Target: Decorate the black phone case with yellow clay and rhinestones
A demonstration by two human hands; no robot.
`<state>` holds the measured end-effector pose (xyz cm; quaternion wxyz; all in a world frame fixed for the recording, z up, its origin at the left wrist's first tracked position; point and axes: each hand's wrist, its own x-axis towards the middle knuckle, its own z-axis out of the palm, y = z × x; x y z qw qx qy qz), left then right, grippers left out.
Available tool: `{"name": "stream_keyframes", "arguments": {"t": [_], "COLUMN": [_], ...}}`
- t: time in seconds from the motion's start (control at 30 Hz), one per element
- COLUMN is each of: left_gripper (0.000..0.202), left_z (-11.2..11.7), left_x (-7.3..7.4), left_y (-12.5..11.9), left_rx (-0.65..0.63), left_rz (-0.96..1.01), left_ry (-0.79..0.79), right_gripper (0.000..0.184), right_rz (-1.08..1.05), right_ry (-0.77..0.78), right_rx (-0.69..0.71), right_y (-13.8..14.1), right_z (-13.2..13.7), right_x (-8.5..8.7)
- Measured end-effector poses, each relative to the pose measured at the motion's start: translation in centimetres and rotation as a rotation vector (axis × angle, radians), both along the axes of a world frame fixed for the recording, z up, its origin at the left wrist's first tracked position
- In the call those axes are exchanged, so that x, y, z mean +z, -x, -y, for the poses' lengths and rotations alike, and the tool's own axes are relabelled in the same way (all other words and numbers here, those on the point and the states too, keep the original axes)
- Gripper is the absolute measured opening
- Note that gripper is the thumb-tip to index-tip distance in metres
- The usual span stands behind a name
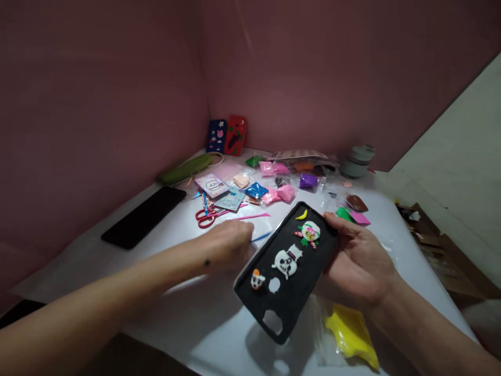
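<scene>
My right hand [360,258] grips a black phone case [301,282] by its right edge, tilted over the white table. Small clay figures sit on the case: a yellow banana [301,214], a round white face with green and striped parts [310,231], a white skull [285,263], a small orange-and-white head [257,280] and a plain white blob [274,285]. Left of the case, my left hand [230,243] is closed, partly hidden behind the case's edge. A thin blue modelling tool [260,237] sticks out from its fingers. A pink tool [252,215] lies just beyond.
Red scissors [205,219] and a black phone-like slab [144,216] lie to the left. Clay packets, including a blue one [256,189], spread across the back. A yellow clay packet [350,334] lies near the front. Two decorated cases, one red [236,136], lean on the pink wall.
</scene>
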<state>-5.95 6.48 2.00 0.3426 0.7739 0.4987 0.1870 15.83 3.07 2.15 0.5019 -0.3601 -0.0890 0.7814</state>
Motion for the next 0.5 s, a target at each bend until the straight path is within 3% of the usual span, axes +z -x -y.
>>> {"name": "stream_keyframes", "arguments": {"t": [0.1,0.13,0.23,0.33,0.5], "left_gripper": [0.015,0.012,0.006,0.006,0.008], "left_z": [-0.8,-0.7,0.0,0.9,1.2], "left_x": [3.2,4.1,5.4,4.3,1.5], "left_y": [1.3,1.5,1.4,0.7,0.2], "left_rx": [0.03,0.01,0.026,0.02,-0.001], "left_rz": [-0.014,0.1,0.604,0.851,0.73], "left_ry": [0.037,0.069,-0.106,-0.195,-0.124], "right_gripper": [0.012,0.012,0.016,0.019,0.022], "right_rz": [-0.033,-0.042,-0.065,-0.075,-0.133], "right_ry": [0.066,0.082,0.119,0.151,0.128], "right_rx": [0.068,0.08,0.091,0.072,0.095], "right_y": [0.6,0.8,1.2,1.7,2.4], "right_z": [0.2,0.3,0.3,0.2,0.1], "right_x": [-0.8,-1.0,-1.6,-1.9,-2.2]}}
